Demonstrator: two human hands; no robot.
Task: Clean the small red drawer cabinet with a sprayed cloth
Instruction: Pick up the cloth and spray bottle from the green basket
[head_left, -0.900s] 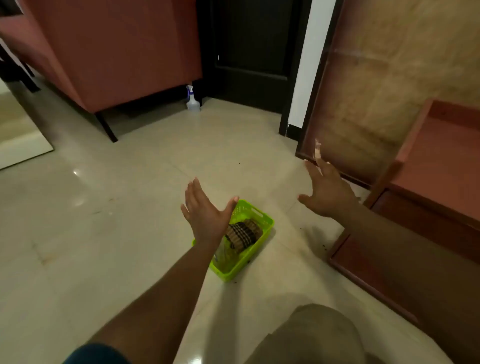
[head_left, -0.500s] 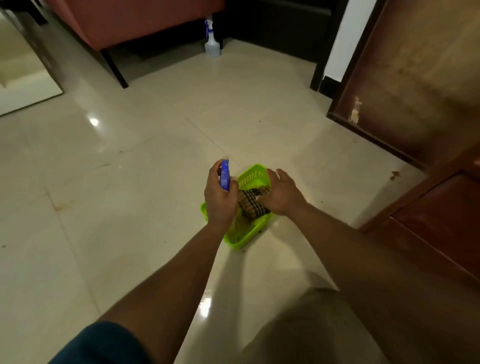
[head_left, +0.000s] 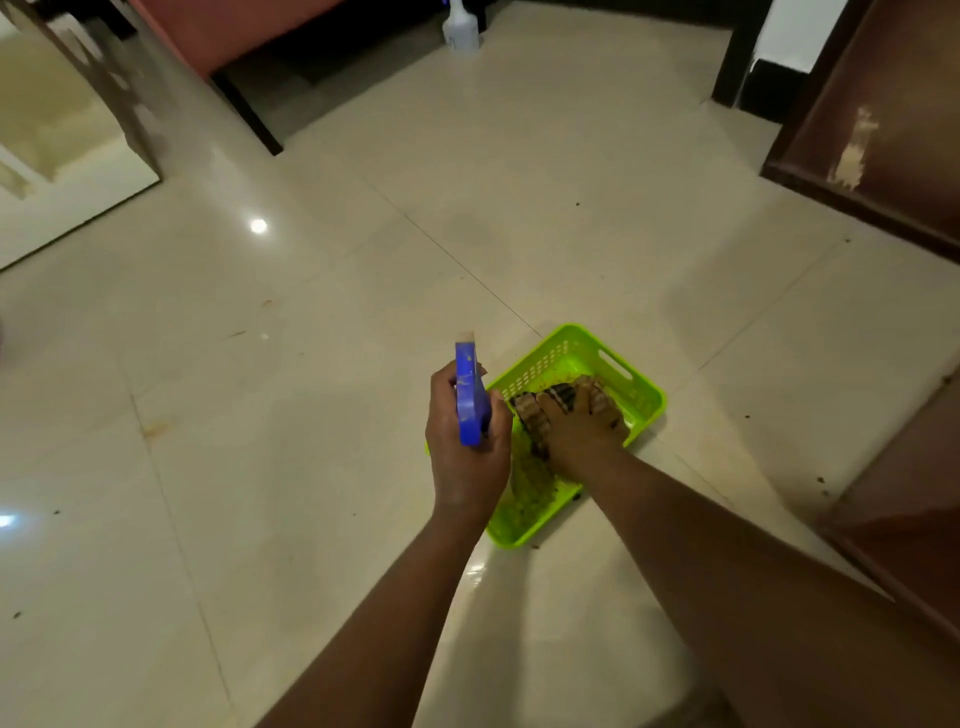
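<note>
A lime green plastic basket (head_left: 641, 387) sits on the tiled floor in front of me. In it lies a brown checked cloth (head_left: 532, 415), and my right hand (head_left: 579, 431) is closed over the cloth inside the basket. My left hand (head_left: 465, 447) grips a spray bottle by its blue trigger head (head_left: 466, 395), held upright just left of the basket; the bottle's body is hidden behind the hand. The red drawer cabinet (head_left: 914, 499) shows only as a dark red edge at the right.
A second white spray bottle (head_left: 461, 28) stands on the floor at the back, beside a red sofa (head_left: 228, 26) on black legs. A brown wooden panel (head_left: 878, 119) leans at the upper right. A mirror (head_left: 57, 145) stands at the left. Open tiled floor lies between.
Both hands, open above the basket at first, came down. My left hand took up the blue-headed spray bottle and my right hand closed on the cloth. The camera tilted further down.
</note>
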